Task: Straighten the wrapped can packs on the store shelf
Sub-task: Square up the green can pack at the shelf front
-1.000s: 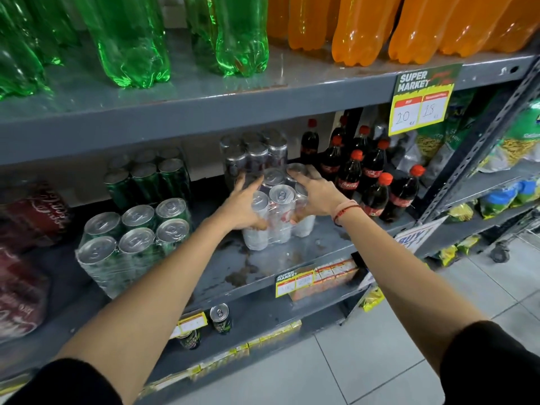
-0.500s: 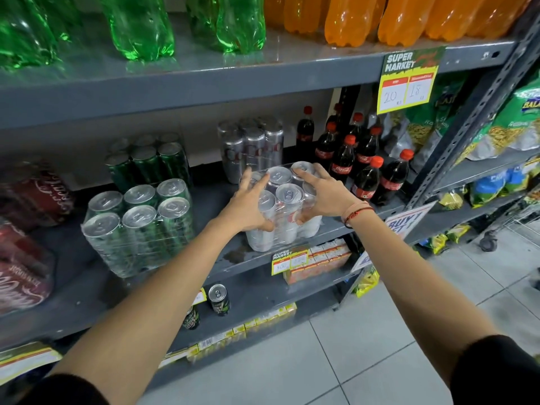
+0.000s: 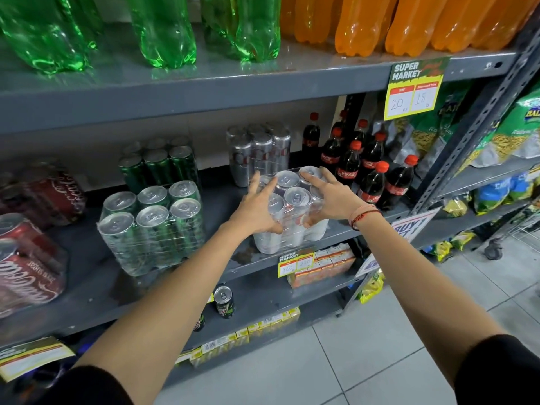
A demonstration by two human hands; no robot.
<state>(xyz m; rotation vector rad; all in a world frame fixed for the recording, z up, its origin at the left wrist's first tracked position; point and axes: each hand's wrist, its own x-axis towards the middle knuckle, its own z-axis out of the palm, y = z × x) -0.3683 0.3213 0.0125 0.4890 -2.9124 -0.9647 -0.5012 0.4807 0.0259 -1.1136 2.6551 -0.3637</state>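
Note:
A shrink-wrapped pack of silver cans point(image 3: 292, 217) stands at the front edge of the grey middle shelf point(image 3: 222, 211). My left hand point(image 3: 257, 209) clasps its left side and my right hand point(image 3: 330, 197) its right side, fingers spread over the can tops. Behind it stands a second silver pack point(image 3: 258, 150). To the left sit a wrapped green-can pack point(image 3: 152, 226) near the front and another green pack point(image 3: 160, 165) further back. Red cola packs point(image 3: 26, 258) lie at the far left.
Small cola bottles point(image 3: 371, 168) crowd the shelf right of the held pack. Green and orange bottles point(image 3: 359, 21) line the shelf above. A price sign point(image 3: 415, 89) hangs from it. Loose cans point(image 3: 224, 301) and juice boxes point(image 3: 321, 266) sit below. Snack bags point(image 3: 508, 130) fill the right rack.
Both hands have stayed on the silver pack, which has come slightly forward toward the shelf's front edge. The camera has shifted a little; the other packs have not moved.

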